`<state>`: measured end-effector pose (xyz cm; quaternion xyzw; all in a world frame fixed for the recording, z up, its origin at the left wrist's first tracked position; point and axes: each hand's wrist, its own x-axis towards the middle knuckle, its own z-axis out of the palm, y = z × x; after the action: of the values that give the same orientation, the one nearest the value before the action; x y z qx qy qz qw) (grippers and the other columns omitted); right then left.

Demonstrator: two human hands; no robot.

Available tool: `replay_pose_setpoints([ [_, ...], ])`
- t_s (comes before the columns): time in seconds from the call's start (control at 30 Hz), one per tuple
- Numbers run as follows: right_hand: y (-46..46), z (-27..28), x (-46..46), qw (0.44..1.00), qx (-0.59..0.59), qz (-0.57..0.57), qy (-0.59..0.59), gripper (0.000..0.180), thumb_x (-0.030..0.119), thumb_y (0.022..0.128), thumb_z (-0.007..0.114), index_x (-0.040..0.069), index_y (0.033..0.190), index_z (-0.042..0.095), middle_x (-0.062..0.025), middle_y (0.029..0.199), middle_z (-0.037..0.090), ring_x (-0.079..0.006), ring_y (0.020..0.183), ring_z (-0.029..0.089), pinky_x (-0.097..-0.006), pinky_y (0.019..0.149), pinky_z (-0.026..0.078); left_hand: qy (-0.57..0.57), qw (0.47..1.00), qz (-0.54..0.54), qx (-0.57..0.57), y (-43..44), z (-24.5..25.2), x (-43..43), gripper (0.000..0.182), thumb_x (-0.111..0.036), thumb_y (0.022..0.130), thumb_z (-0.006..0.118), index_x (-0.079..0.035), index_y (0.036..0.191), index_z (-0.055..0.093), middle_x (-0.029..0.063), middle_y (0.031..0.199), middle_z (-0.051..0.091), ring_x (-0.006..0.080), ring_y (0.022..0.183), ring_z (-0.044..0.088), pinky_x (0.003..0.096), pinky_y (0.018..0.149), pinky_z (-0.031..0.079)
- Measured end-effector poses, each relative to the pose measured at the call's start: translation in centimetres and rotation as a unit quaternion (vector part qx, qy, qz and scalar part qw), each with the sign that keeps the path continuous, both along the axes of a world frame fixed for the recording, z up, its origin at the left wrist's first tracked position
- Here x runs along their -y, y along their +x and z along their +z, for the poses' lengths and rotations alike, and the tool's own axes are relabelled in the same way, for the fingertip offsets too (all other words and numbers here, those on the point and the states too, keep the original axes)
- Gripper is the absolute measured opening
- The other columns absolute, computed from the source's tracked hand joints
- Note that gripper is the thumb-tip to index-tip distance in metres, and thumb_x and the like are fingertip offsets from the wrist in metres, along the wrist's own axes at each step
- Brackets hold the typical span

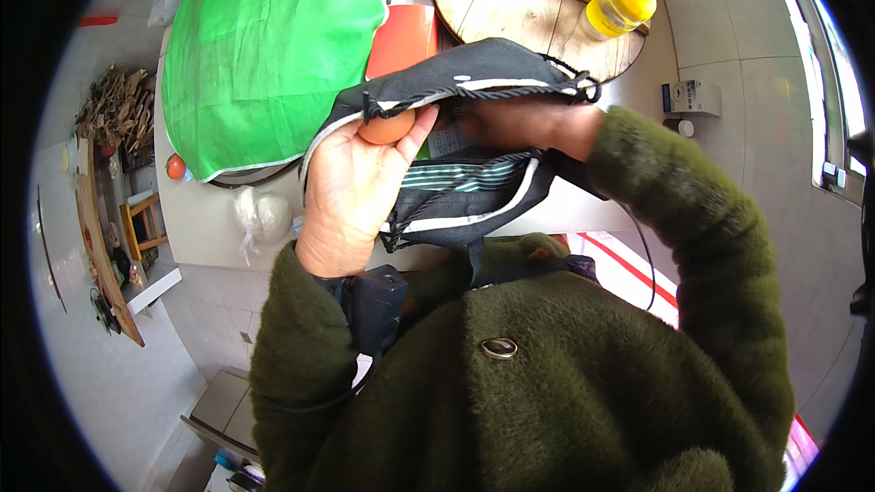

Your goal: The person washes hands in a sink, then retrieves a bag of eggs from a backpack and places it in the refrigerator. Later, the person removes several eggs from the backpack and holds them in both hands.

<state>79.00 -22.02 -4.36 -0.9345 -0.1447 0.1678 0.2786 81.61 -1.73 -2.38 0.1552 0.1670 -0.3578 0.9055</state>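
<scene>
A black drawstring bag [451, 213] with white trim and a striped inside gapes in front of me. My left hand [352, 181], palm up, holds a brown egg [387, 128] at the left end of the bag's mouth. Behind those fingers runs the bag's far rim with its black cord [478, 91]. From the right, my right hand [526, 124] reaches into the opening. It is blurred and its fingers are partly lost in shadow, so what they touch is hidden. Something pale with print [448, 141] shows inside the bag, between the hands.
A green cloth [273, 55] covers the table's [205, 232] far left, beside a red object [403, 37]. Behind the bag, a yellow-capped bottle [618, 10] stands on a round wooden board [506, 7]. A tomato [176, 166] and a knotted plastic bag [263, 215] lie at left.
</scene>
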Motion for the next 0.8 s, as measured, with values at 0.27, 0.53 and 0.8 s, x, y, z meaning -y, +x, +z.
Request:
replay_pose_setpoints([
  [0.27, -3.9, 6.6, 2.3, 0.985, 0.134, -0.04, 0.1, 0.048, 0.013, 0.069, 0.075, 0.005, 0.114, 0.06, -0.0121, 0.089, 0.064, -0.0281, 0.082, 0.066, -0.035, 0.074, 0.054, 0.133, 0.991, 0.007, 0.014, -1.6, 0.7, 1.3, 0.036, -0.023, 0.095, 0.048, 0.007, 0.116, 0.048, 0.0255, 0.121, 0.051, 0.0389, 0.118, 0.049, 0.0531, 0.105, 0.038],
  [0.53, -4.2, 7.2, -1.9, 0.93, 0.33, 0.024, 0.158, 0.033, 0.014, 0.073, 0.074, 0.009, 0.104, 0.064, -0.0049, 0.09, 0.061, -0.0224, 0.077, 0.064, -0.0322, 0.068, 0.054, 0.077, 0.996, -0.03, -0.044, -3.1, 1.8, 2.6, 0.041, -0.037, 0.098, 0.044, 0.0, 0.109, 0.056, 0.0151, 0.11, 0.061, 0.0274, 0.103, 0.059, 0.0406, 0.094, 0.047],
  [0.8, -2.8, 4.8, 1.9, 0.989, 0.114, -0.04, 0.088, 0.017, 0.009, 0.081, 0.064, 0.004, 0.097, 0.068, -0.0129, 0.091, 0.067, -0.029, 0.079, 0.065, -0.0352, 0.07, 0.053, 0.009, 0.998, -0.01, -0.066, -3.0, 2.0, 0.1, 0.042, -0.036, 0.092, 0.051, -0.004, 0.12, 0.052, 0.0158, 0.123, 0.055, 0.0266, 0.093, 0.061, 0.0385, 0.07, 0.052],
])
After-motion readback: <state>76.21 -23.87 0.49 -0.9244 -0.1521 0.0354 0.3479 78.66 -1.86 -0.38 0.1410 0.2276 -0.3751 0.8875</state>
